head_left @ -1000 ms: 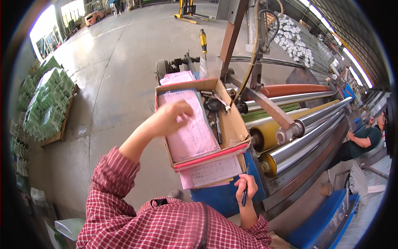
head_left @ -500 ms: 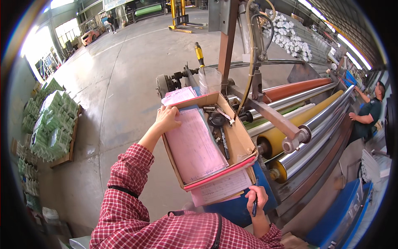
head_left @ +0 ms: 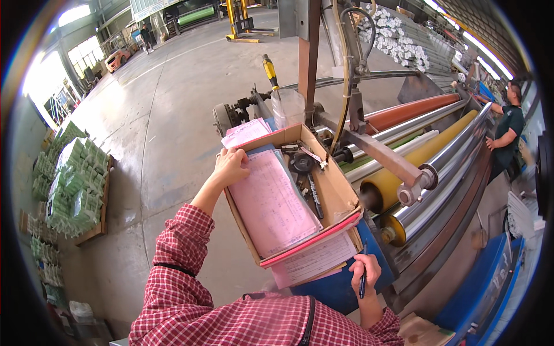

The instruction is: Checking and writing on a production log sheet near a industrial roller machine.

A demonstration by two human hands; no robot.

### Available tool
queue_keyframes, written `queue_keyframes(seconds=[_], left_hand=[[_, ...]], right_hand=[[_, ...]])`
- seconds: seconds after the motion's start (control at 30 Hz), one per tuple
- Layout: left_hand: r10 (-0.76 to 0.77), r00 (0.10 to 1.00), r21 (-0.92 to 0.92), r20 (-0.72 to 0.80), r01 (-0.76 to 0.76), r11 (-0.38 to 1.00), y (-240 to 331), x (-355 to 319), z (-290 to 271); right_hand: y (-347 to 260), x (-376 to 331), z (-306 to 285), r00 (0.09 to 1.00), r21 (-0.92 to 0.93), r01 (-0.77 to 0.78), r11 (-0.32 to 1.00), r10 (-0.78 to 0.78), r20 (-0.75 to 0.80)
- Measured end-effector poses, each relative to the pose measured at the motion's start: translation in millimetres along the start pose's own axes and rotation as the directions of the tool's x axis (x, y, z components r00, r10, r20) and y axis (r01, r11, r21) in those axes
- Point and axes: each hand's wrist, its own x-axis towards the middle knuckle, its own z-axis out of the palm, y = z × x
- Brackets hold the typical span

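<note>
An open cardboard box (head_left: 340,203) with a red front edge stands before me, tilted in the view. Inside lies a stack of pink papers (head_left: 274,205) with handwriting. My left hand (head_left: 232,167) reaches over the box's left side, fingers and thumb bent together at the upper left edge of the papers. My right hand (head_left: 367,273) is closed around a dark pen (head_left: 363,284) near the box's front right corner. Beside the stack in the box are a black tape measure (head_left: 302,163), a marker-like stick (head_left: 315,199) and small metal pieces. More written sheets (head_left: 314,262) stick out under the box's front.
Behind the box, a yellow-handled screwdriver (head_left: 270,72) stands in a clear plastic holder (head_left: 287,109). A machine with long rollers (head_left: 427,153) runs along the right, where a co-worker (head_left: 508,132) stands. Wrapped green-white bundles (head_left: 78,184) sit on a pallet at left.
The whole view has shifted slightly. My left hand stays at the papers' edge, and my right hand still holds the pen with little change.
</note>
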Motion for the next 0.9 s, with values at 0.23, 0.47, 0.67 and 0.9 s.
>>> queue_keyframes(seconds=[0.23,0.47,0.67,0.9], left_hand=[[0.021,0.999,0.005,-0.041,-0.021,1.000,-3,-2,5],[0.018,0.997,-0.088,-0.069,-0.025,0.996,5,-5,1],[0.079,0.990,-0.154,-0.113,-0.096,0.983,-5,-5,1],[0.085,0.958,-0.413,-0.275,-0.197,0.889,-6,-13,-4]], right_hand=[[-2,-2,2,0.999,-0.004,-0.046,0.999,0.046,-0.001],[4,-3,1,1.000,-0.016,0.002,1.000,-0.002,-0.006],[1,0,1,1.000,-0.020,0.010,1.000,-0.010,-0.005],[-3,-3,2,0.998,0.003,-0.054,0.999,0.054,-0.024]])
